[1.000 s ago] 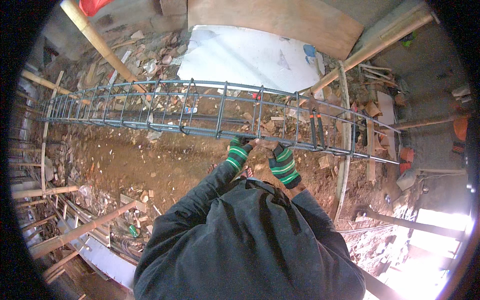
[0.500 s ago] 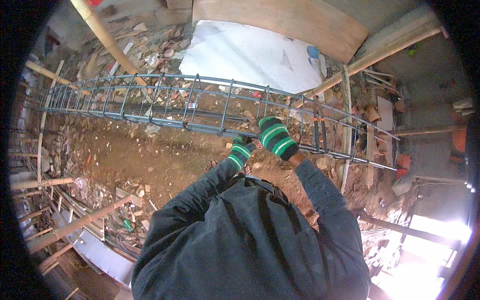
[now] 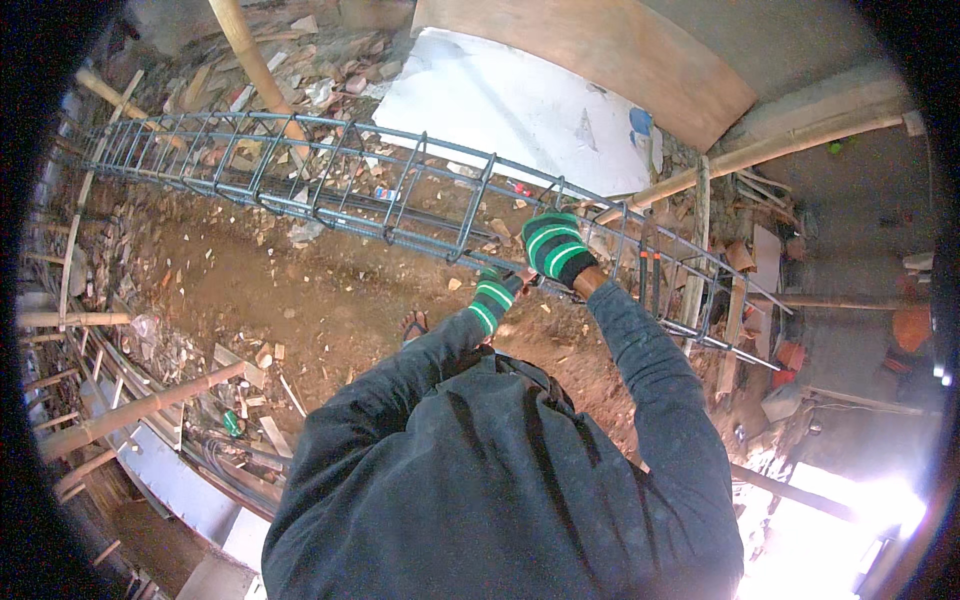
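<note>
A long rebar cage (image 3: 385, 238) of dark steel bars and square stirrups stretches across in front of me. Both hands wear black-and-green striped gloves with the fingertips bare. My right hand (image 3: 557, 247) is curled round the near side of the cage at a stirrup (image 3: 478, 205) right of the middle. Just left of it and lower, my left hand (image 3: 494, 297) is closed beside the near lower bar; what its fingertips pinch is hidden. Dark pincers (image 3: 650, 265) with orange bands on the handles hang on the cage to the right of my right hand.
Wooden posts (image 3: 695, 240) and bamboo poles (image 3: 250, 60) stand around the cage. A white sheet (image 3: 500, 110) lies behind it beside a plywood board (image 3: 620, 45). Rubble and wood scraps (image 3: 240, 365) litter the dirt floor. Bamboo poles (image 3: 150, 410) cross at lower left.
The view has shifted, so the cage slants more down to the right. My hands stay together at the same part of the cage, and the right fist has turned slightly.
</note>
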{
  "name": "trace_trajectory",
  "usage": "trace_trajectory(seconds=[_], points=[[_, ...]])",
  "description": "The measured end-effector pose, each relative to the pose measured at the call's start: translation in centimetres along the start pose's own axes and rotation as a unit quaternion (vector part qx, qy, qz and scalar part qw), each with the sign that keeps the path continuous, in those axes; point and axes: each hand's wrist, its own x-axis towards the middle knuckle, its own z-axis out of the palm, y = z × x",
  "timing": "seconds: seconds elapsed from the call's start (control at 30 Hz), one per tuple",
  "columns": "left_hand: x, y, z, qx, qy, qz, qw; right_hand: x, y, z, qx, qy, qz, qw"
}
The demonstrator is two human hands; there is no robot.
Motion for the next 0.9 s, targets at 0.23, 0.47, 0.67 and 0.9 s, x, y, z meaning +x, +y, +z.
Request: trace_trajectory(seconds=[0.23,0.47,0.67,0.9], points=[[-0.2,-0.8,1.1,-0.079,0.045,0.064,0.994,-1.2,0.1,1.3,-0.058,0.045,-0.012,0.997],[-1.4,-0.3,0.9,-0.108,0.039,0.054,0.992,-2.5,1.1,2.2,-0.004,0.027,-0.034,0.999],[0.2,-1.1,0.1,-0.103,-0.020,0.071,0.992,-3.6,1.9,3.0,0.008,0.021,-0.066,0.998],[1.9,-3.6,-0.1,-0.089,-0.024,0.019,0.996,-3.4,2.4,4.2,0.124,0.136,-0.061,0.981]])
